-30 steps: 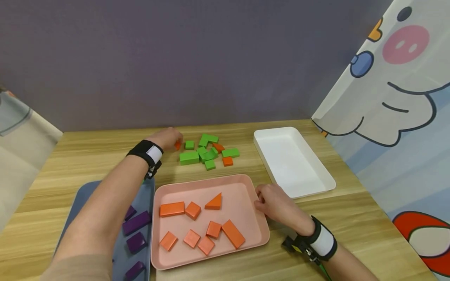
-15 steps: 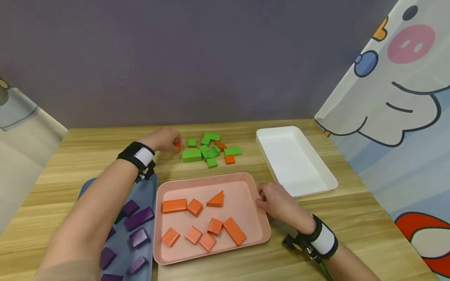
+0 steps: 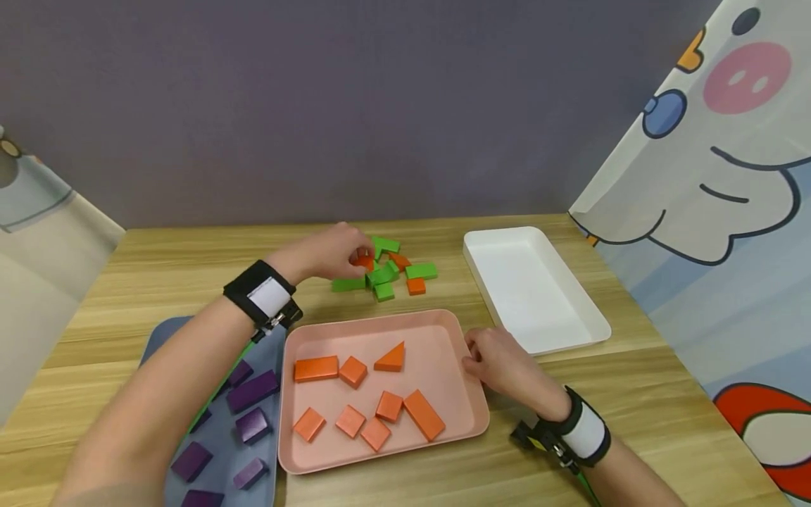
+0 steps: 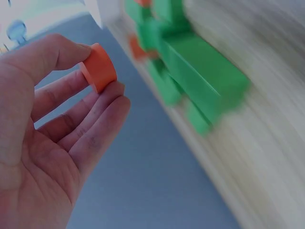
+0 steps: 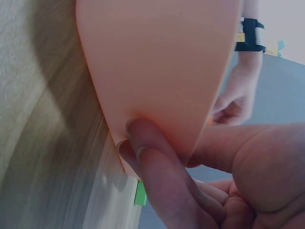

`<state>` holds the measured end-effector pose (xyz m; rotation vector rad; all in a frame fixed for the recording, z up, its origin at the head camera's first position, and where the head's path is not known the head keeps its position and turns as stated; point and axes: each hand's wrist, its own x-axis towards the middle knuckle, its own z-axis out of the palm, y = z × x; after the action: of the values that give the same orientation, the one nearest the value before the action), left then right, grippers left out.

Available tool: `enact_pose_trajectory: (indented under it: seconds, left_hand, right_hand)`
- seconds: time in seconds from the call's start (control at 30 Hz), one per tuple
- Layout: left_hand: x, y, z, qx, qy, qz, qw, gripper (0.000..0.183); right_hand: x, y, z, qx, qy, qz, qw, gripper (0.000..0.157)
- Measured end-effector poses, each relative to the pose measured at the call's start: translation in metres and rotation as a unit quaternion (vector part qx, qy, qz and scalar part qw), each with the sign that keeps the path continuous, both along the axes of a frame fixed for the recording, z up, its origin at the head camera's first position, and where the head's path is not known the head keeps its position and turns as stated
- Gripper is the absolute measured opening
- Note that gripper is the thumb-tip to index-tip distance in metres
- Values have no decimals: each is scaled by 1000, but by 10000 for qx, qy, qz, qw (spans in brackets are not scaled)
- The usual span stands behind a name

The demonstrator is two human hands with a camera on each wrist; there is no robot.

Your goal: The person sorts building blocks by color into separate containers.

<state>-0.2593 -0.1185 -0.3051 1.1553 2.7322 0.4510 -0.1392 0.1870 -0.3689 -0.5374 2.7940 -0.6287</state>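
Observation:
My left hand (image 3: 329,252) is above the loose pile of blocks at the back of the table. In the left wrist view it pinches a small orange block (image 4: 99,68) with a curved face between thumb and fingertips. Green blocks (image 3: 383,274) lie just beneath and beside that hand, partly hidden by it. My right hand (image 3: 507,360) holds the right side of the pink tray (image 3: 437,352). The right wrist view shows fingers pressed to the tray's outer wall (image 5: 157,62), with the thumb over the rim. Several orange blocks (image 3: 317,368) lie spread inside this tray.
A blue-grey tray (image 3: 218,451) with several purple blocks (image 3: 253,391) stands at the left, under my left forearm. A white tray (image 3: 535,289) sits at the back right. Among the green pieces lie an orange block (image 3: 415,286) and an orange triangle (image 3: 399,261).
The left hand has moved right with the orange block, from the left of the pile to over its left part. My right hand stays on the pink tray.

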Motion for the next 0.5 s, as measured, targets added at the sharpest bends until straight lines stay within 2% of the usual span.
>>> enact_pose_trajectory:
  seconds: [0.13,0.27,0.4,0.5]
  left_hand:
    - [19,29,5,-120,274,-504,9983,20]
    - [44,52,8,-383,424,-942,9939,15]
    - [69,70,2,-850,352,-1161,9890,15]
    - [83,81,-6,-1082,309,-1429,9833,12]
  right_hand:
    - [0,0,-1,-34,3,24,10000,9]
    - [0,0,-1,-39,59,72,9999,12]
    - [-1,0,-2,-61,89,91,9999,13]
    - [-1,0,-1,-82,30,58,9999,11]
